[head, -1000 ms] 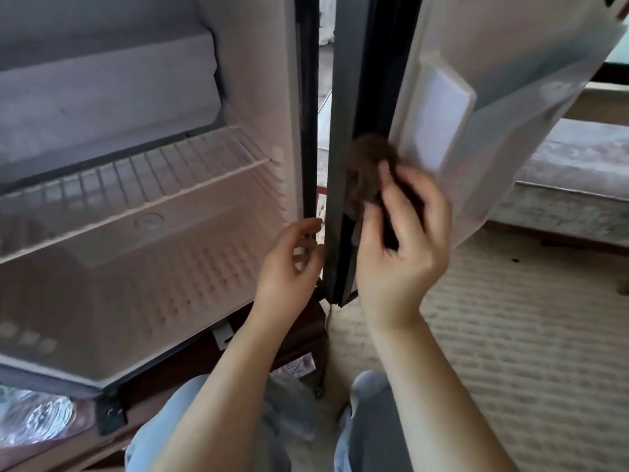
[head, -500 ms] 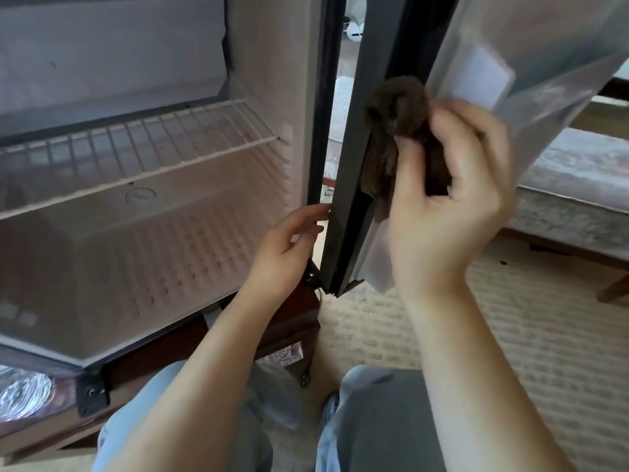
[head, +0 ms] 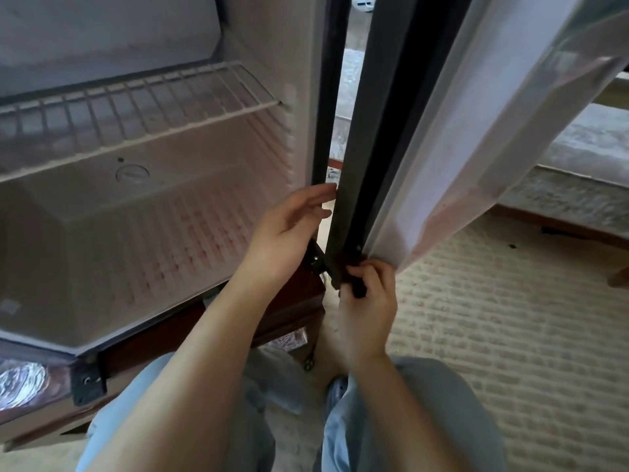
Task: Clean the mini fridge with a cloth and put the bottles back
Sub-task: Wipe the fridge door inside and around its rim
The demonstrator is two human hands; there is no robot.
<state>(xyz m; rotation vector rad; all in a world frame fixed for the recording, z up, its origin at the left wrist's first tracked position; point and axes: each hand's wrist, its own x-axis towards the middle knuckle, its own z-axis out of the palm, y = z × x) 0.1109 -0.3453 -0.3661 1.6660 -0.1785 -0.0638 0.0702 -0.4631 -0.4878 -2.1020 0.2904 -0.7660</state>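
The mini fridge [head: 258, 63] stands open, its white inside bare, with a wire shelf [head: 136, 107] across the upper part. Its door [head: 459, 114] hangs open to the right, dark edge towards me. My right hand [head: 369, 301] grips a dark brown cloth [head: 355, 284] at the door's bottom corner; most of the cloth is hidden in my fingers. My left hand [head: 289, 229] is relaxed, fingertips touching the door's dark edge near the hinge side. No bottles are in view.
The fridge sits on a dark wooden stand [head: 211, 321] with a black hinge bracket [head: 86, 379]. Beige woven carpet [head: 510, 318] covers the floor to the right. A bed or bench edge [head: 578, 185] lies behind the door. My knees in light jeans are below.
My right hand has drawn the cloth down the door's edge from about mid-height to the bottom corner. The left hand stayed by the hinge side.
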